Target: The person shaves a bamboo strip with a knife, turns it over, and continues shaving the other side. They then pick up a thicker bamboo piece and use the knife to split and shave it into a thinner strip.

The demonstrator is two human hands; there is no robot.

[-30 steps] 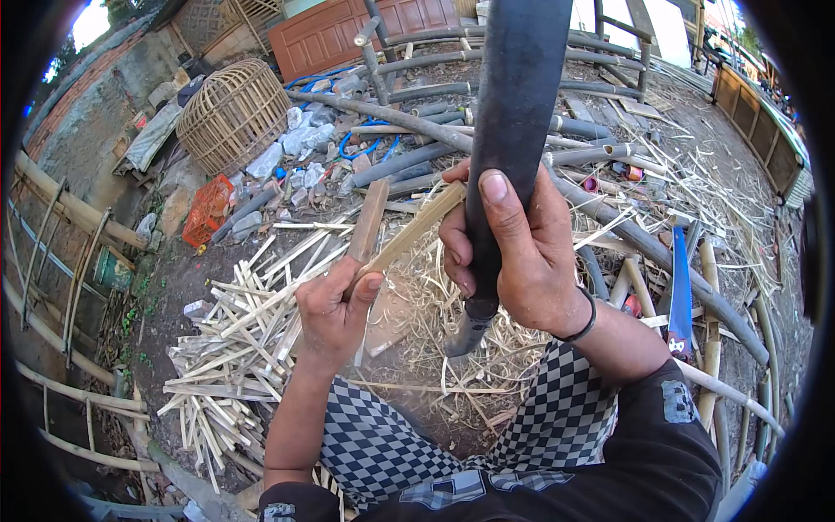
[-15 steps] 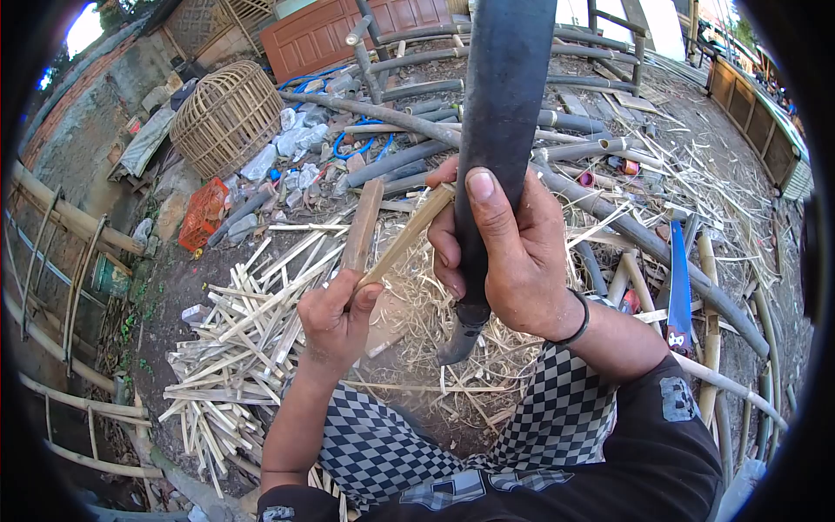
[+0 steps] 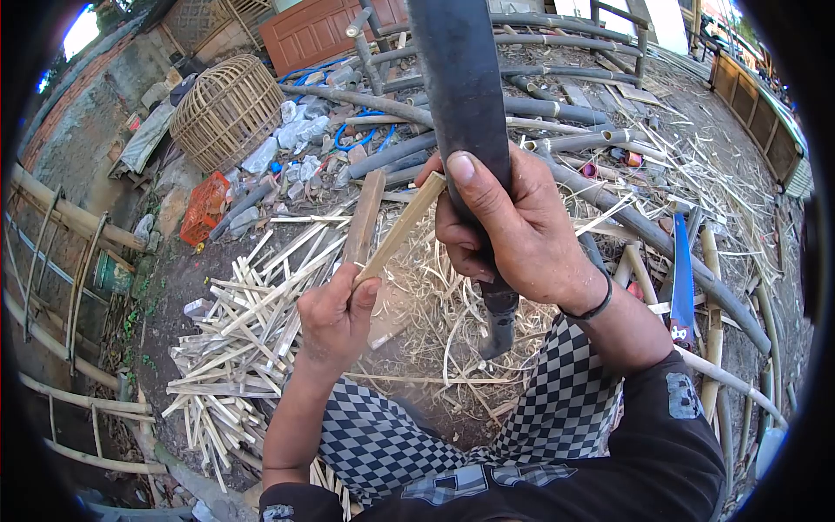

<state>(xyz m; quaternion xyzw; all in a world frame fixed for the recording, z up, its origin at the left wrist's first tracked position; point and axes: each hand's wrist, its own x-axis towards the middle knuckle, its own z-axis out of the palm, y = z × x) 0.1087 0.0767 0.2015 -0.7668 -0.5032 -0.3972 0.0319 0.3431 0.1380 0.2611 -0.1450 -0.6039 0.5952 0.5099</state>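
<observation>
My left hand [image 3: 335,317] grips the lower end of a short bamboo strip [image 3: 403,224], which slants up to the right. The strip's upper end is at the fingertips of my right hand [image 3: 517,226]. That hand is wrapped round a large dark blade [image 3: 463,83] near its handle, thumb on the blade's face; the handle end [image 3: 498,326] points down. Behind the strip a flat wooden piece [image 3: 363,217] stands slanted. Many cut strips [image 3: 252,322] are heaped at the left, and curled shavings [image 3: 435,304] cover the ground beneath my hands.
A blue-bladed saw [image 3: 683,278] rests at the right beside bamboo poles [image 3: 711,322]. A woven bamboo cage [image 3: 228,113] and an orange crate [image 3: 205,209] are at the back left. Long poles [image 3: 639,226] cross the ground behind my right hand.
The blade has tilted, its top shifting left and its handle end right. My right hand has moved slightly up and turned. My left hand still holds the strip in nearly the same place.
</observation>
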